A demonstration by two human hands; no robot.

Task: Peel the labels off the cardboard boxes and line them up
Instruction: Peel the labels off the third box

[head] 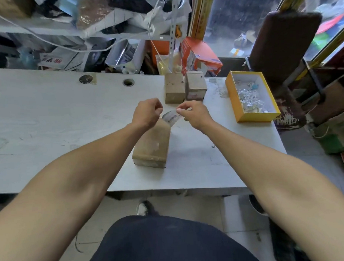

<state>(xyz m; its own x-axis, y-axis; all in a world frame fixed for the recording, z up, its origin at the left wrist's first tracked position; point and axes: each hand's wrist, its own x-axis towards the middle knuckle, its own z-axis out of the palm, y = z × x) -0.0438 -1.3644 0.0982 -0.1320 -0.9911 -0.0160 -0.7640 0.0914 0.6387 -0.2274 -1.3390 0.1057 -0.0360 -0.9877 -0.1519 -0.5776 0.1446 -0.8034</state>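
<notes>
A brown cardboard box (152,145) lies on the white table (47,127) in front of me. A white printed label (171,118) curls up off its far end. My right hand (194,114) pinches the label's upper edge between thumb and fingers. My left hand (147,112) hovers at the box's far left corner with its fingers curled; whether it touches the label is hidden. Two more cardboard boxes (174,88) (195,85) stand side by side further back, touching each other.
A yellow tray (233,99) with a white inside holds several scraps at the right. Two round holes (128,82) are in the table's back part. Clutter, bags and an orange carton (203,55) crowd behind the table. A brown chair back (278,45) stands at the right.
</notes>
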